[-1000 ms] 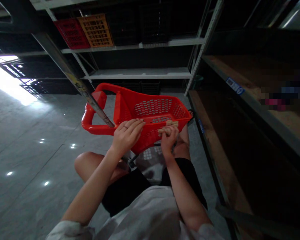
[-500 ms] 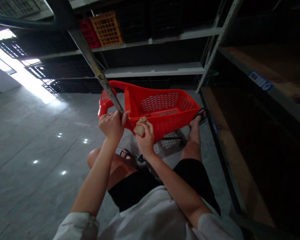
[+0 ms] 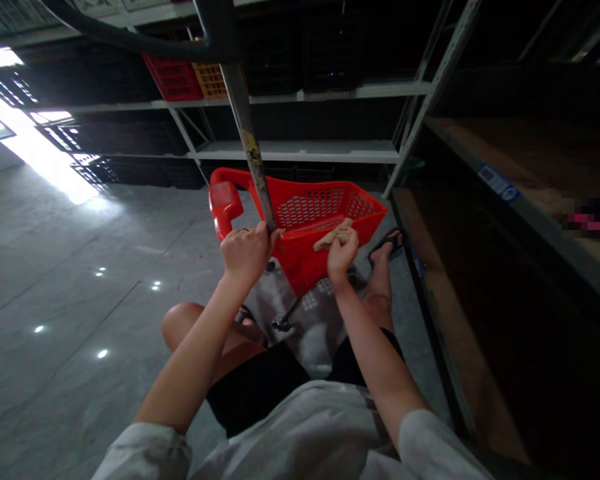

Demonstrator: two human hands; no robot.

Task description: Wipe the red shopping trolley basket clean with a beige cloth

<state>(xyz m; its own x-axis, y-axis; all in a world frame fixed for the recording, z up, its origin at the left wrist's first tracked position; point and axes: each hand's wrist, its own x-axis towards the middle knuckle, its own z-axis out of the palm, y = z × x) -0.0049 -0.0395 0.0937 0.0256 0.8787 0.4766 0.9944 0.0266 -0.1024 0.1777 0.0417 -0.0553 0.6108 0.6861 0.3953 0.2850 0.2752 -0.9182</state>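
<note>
My left hand (image 3: pixel 247 252) is wrapped round the lower end of a worn metal pole (image 3: pixel 250 143) with yellow marks on it. A dark curved handle (image 3: pixel 145 45) tops the pole. In my right hand (image 3: pixel 343 253) is a tan cloth (image 3: pixel 330 237), pinched in closed fingers over the near side of a red plastic shopping cart (image 3: pixel 305 263). Whether the cloth touches the cart's rim I cannot tell. The cart stands between my legs, its basket walls pierced with holes. What the pole's end joins is hidden behind my left hand.
Metal shelving (image 3: pixel 300 151) runs behind the cart, holding dark crates, a red crate (image 3: pixel 173 77) and a yellow crate (image 3: pixel 210 79). A wooden-decked rack (image 3: pixel 540 153) stands close on the right. Grey floor (image 3: pixel 80 280) extends left toward bright light.
My right hand has moved right along the cart with the cloth, which now looks more stretched out. The pole has swung from a left lean to nearly upright, my left hand still round it.
</note>
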